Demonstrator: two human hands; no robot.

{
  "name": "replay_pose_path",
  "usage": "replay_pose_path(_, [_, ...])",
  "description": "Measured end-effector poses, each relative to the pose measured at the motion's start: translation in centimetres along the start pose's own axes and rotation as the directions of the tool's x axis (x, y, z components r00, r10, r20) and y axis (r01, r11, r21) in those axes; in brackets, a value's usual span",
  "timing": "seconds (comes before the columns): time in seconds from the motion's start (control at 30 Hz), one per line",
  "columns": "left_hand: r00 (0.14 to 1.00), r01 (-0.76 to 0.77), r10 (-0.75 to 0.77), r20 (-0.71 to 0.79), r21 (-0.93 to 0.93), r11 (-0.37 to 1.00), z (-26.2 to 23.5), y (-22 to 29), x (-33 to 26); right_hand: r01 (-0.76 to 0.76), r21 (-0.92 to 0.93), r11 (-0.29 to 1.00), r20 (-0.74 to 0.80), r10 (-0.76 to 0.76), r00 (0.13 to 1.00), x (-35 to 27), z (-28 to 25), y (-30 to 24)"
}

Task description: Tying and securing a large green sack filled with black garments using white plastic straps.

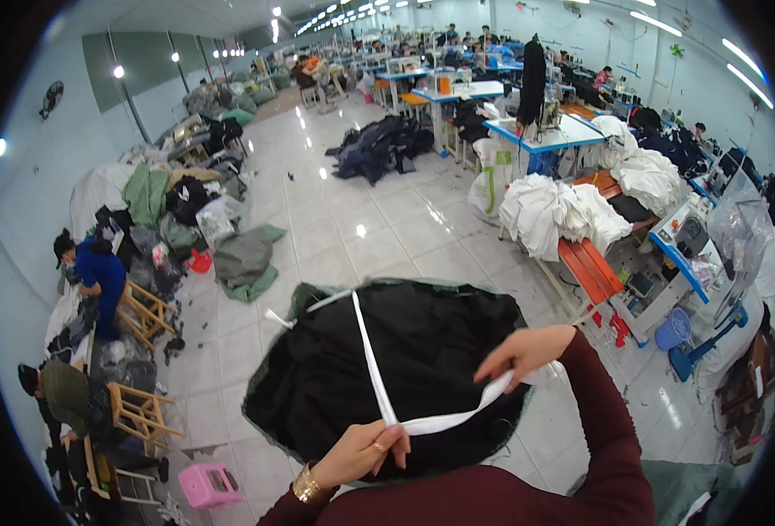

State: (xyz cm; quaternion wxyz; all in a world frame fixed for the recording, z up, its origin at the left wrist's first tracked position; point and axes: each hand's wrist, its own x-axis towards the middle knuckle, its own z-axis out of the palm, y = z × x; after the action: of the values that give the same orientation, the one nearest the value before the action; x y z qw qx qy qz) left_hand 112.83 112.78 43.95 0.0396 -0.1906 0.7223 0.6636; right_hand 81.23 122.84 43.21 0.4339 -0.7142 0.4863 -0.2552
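Observation:
A large bundle of black fabric lies on the floor in front of me, with green sacking around its edge. A white cloth strip runs over the bundle from its far edge toward me. My left hand pinches this strip at the near side of the bundle. From there the strip bends and rises to the right, where my right hand has it between the fingers above the bundle's right side. A small white knot or strip end shows at the bundle's far left edge.
Piles of white garments lie on an orange bench at the right, near a blue bin. Dark garments are heaped on the floor ahead. At the left are co-workers, wooden stools and a pink stool.

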Motion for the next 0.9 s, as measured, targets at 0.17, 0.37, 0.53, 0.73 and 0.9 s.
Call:
replay_pose_path(0.17, [0.889,-0.446,0.452,0.080,0.376,0.812,6.4,-1.5,6.7,-0.322,0.566,0.759,-0.141,0.474,0.869,6.7,4.2,0.9])
replay_pose_path(0.37, [0.892,-0.446,0.367,0.265,0.655,0.610,0.7,-3.7,5.7,0.282,0.855,0.435,-0.450,0.353,0.821,12.1,9.9,2.7])
replay_pose_path(0.53, [0.819,-0.152,0.315,-0.479,0.349,0.925,-15.4,-4.9,6.9,0.230,0.337,0.913,-0.865,0.204,0.459,11.8,7.7,3.8])
replay_pose_path(0.73, [0.875,0.107,0.307,-0.375,0.768,0.631,-26.8,-15.9,17.9,0.773,0.435,0.462,-0.900,0.246,0.360,19.6,4.9,0.8])
replay_pose_path(0.9, [0.850,-0.146,0.500,-0.167,0.836,0.528,-25.7,-13.1,22.3,0.676,0.437,0.594,-0.898,0.248,0.362,16.9,5.1,-0.1])
